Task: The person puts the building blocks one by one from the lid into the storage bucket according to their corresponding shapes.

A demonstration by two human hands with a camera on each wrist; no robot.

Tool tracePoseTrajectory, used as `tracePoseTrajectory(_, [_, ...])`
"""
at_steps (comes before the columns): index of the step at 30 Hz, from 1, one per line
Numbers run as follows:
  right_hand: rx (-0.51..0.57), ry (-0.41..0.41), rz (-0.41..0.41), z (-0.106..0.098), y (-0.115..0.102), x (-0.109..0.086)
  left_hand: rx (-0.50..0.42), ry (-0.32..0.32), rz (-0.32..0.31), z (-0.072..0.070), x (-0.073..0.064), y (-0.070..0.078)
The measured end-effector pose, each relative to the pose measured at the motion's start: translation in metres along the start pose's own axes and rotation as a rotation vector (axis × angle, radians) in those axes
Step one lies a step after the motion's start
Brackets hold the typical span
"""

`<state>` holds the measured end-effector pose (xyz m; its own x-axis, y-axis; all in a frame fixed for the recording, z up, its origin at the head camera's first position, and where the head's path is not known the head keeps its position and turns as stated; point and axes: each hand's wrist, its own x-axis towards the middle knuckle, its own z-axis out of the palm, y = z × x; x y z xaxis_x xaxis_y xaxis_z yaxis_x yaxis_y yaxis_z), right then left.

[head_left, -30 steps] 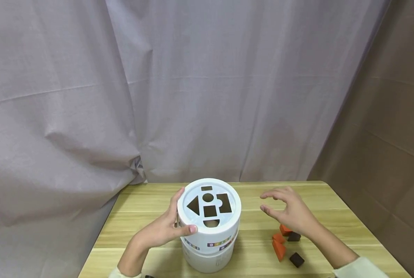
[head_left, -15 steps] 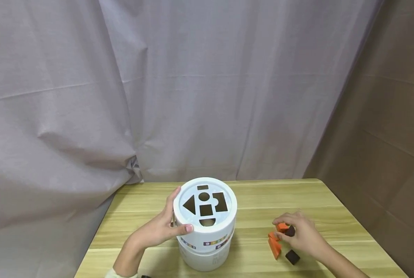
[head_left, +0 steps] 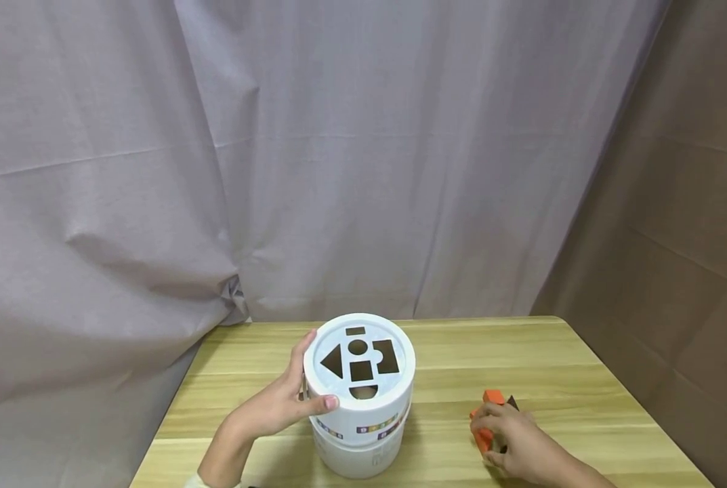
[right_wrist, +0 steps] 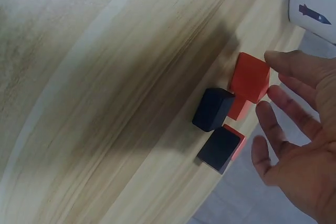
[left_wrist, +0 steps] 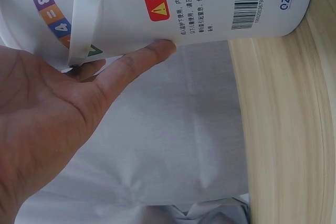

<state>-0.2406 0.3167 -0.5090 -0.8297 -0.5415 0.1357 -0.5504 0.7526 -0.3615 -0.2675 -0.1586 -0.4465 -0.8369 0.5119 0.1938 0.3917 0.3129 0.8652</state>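
Observation:
A white shape-sorter bucket [head_left: 363, 461] stands upright on the table, its lid [head_left: 333, 332] cut with differently shaped holes. My left hand [head_left: 272, 409] grips its left side, thumb over the lid's front edge. In the left wrist view a finger [left_wrist: 142, 61] lies along the printed wall. To the right, my right hand [head_left: 518, 440] reaches down over several small blocks, fingers spread. An orange block [right_wrist: 250, 77] is right at its thumb and fingertips in the right wrist view. Beside it lie two dark blocks, one upright [right_wrist: 212, 109] and one nearer the wrist [right_wrist: 220, 148]. Another orange block [head_left: 493, 396] shows past the knuckles.
The wooden table [head_left: 461, 359] ends at a back edge in front of a grey curtain [head_left: 351, 169]. A brown curtain [head_left: 674, 285] hangs along the right side. The blocks lie close together, right of the bucket.
My right hand has come down from above the table onto the blocks, then shifted slightly nearer to me. The left hand stays on the bucket.

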Motion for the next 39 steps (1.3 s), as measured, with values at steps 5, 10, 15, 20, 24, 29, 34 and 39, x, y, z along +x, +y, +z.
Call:
tracePoseTrajectory(5, [0.024, -0.026, -0.036, 0.001, 0.002, 0.003, -0.002, 0.002, -0.019, 0.001, 0.0, 0.001])
tracePoseTrajectory(10, [-0.06, -0.025, -0.071, 0.004, 0.0, 0.009, 0.0, 0.008, -0.017, 0.001, 0.001, 0.0])
tracePoseTrajectory(15, [-0.102, -0.057, -0.1, 0.01, 0.0, 0.017, -0.001, 0.004, -0.024, 0.002, 0.001, 0.0])
tracePoseTrajectory(20, [-0.132, -0.029, -0.122, 0.016, -0.003, 0.02, 0.005, 0.003, -0.033, 0.002, 0.001, 0.001])
tracePoseTrajectory(24, [-0.128, -0.042, -0.096, 0.016, -0.007, 0.022, 0.008, 0.003, -0.041, 0.001, 0.001, 0.001])
tracePoseTrajectory(29, [-0.233, 0.012, -0.099, 0.013, -0.011, 0.022, 0.001, 0.002, -0.039, 0.001, 0.001, 0.0])
tracePoseTrajectory(34, [-0.24, 0.052, -0.117, 0.009, -0.014, 0.021, -0.002, 0.003, -0.041, 0.002, 0.001, 0.0])
tracePoseTrajectory(39, [-0.254, 0.128, -0.188, 0.011, -0.016, 0.02, 0.002, 0.006, -0.042, 0.001, 0.001, 0.0])
